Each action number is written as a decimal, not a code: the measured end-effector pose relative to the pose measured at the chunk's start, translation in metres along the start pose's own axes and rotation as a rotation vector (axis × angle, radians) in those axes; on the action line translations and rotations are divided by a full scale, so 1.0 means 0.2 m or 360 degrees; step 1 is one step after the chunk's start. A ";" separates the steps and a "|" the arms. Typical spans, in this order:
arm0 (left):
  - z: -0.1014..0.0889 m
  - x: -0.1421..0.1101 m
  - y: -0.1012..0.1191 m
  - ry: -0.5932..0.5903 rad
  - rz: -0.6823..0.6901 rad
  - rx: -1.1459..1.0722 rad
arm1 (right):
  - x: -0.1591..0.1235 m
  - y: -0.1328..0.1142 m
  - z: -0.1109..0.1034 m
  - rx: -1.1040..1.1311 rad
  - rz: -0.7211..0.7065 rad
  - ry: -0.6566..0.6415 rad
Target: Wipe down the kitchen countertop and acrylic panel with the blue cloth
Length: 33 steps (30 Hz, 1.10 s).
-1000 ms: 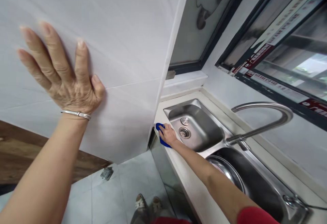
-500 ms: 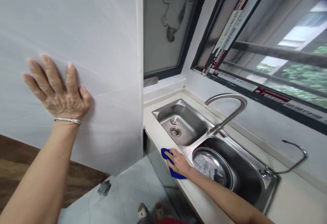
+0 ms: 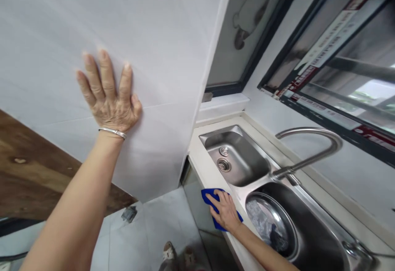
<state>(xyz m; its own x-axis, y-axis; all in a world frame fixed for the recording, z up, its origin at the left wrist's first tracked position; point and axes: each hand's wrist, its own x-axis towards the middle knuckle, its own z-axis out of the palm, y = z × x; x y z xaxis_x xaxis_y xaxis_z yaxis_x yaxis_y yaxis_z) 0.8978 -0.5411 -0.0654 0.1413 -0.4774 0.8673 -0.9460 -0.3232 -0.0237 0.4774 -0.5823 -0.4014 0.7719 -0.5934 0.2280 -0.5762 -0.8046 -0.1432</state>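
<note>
My left hand (image 3: 109, 96) lies flat against the white tiled wall (image 3: 160, 36), fingers spread, a thin silver bracelet on the wrist. My right hand (image 3: 224, 210) presses a blue cloth (image 3: 207, 197) onto the white counter edge (image 3: 200, 168), in front of the steel double sink (image 3: 239, 155). Its fingers lie stretched over the cloth. The small basin of the sink is bare, showing a drain (image 3: 222, 164). The larger basin holds a round metal bowl (image 3: 271, 221) with something grey in it.
A curved steel faucet (image 3: 308, 147) arches over the sink. Dark-framed windows (image 3: 324, 57) run behind and to the right. Below are pale floor tiles (image 3: 148, 230), a wooden panel (image 3: 33, 172) at left, and my sandalled feet (image 3: 175, 254).
My right hand has drawn the blue cloth along the counter edge toward me, from beside the small basin to beside the larger one. The left hand stays on the wall.
</note>
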 end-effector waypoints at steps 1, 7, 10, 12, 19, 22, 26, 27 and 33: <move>-0.01 0.00 0.01 -0.0021 -0.0036 -0.0035 | 0.09 -0.01 0.02 -0.0007 -0.0008 0.0000; -0.03 0.01 0.05 -0.0105 -0.0247 -0.0287 | 0.63 -0.03 0.15 -0.0060 0.0040 0.0054; -0.02 0.00 0.04 -0.0106 -0.0264 -0.0353 | 0.82 -0.02 0.21 -0.0052 0.0042 0.0071; -0.01 0.00 0.04 -0.0092 -0.0253 -0.0344 | 0.89 -0.01 0.24 -0.0041 0.0034 0.0066; -0.01 0.00 0.02 -0.0025 -0.0220 -0.0384 | 0.87 -0.03 0.24 -0.0003 0.0048 0.0026; -0.01 -0.01 0.02 0.0003 -0.0191 -0.0409 | 0.73 -0.05 0.18 0.0012 0.0004 0.0008; -0.02 0.00 0.04 -0.0028 -0.0267 -0.0400 | 0.42 -0.06 0.10 0.0038 0.0014 0.0026; -0.02 0.01 0.04 -0.0050 -0.0299 -0.0400 | 0.33 -0.06 0.08 0.0057 0.0026 0.0034; 0.01 0.07 -0.06 -0.0200 -0.0352 -0.0151 | -0.23 -0.09 -0.03 0.0120 0.0148 0.0012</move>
<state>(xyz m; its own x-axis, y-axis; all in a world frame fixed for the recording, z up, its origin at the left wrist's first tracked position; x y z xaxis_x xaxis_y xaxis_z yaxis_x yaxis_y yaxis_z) 0.9109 -0.5462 -0.0547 0.3772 -0.5032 0.7775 -0.9104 -0.3557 0.2114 0.4507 -0.5411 -0.4030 0.7139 -0.6656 0.2175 -0.6232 -0.7456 -0.2360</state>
